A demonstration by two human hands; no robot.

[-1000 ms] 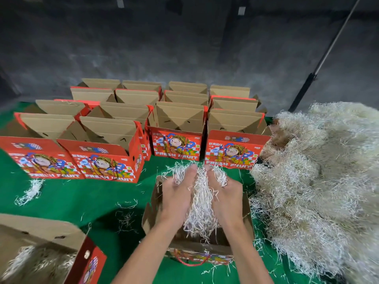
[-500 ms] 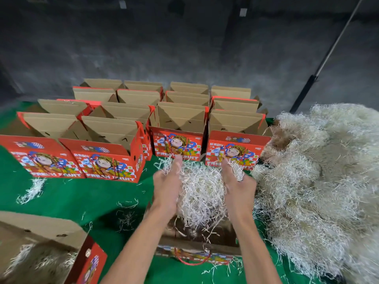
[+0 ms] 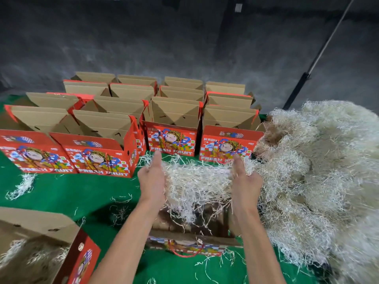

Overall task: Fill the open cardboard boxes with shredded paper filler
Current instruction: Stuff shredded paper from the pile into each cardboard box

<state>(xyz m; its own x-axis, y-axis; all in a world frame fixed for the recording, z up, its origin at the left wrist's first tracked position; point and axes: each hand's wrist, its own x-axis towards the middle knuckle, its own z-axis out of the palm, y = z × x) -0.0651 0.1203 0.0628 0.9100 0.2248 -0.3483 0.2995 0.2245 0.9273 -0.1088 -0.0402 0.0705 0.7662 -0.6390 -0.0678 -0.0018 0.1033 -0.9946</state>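
Now filler (image 3: 196, 181) spans between hands.

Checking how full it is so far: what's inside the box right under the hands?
The box shows dark inner walls and loose strands hanging in from the paper wad held between left hand and right hand. Its floor is hidden.

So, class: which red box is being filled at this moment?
The nearest box, directly beneath both hands, left hand and right hand, spreading shredded paper over it; the rows behind stand empty.
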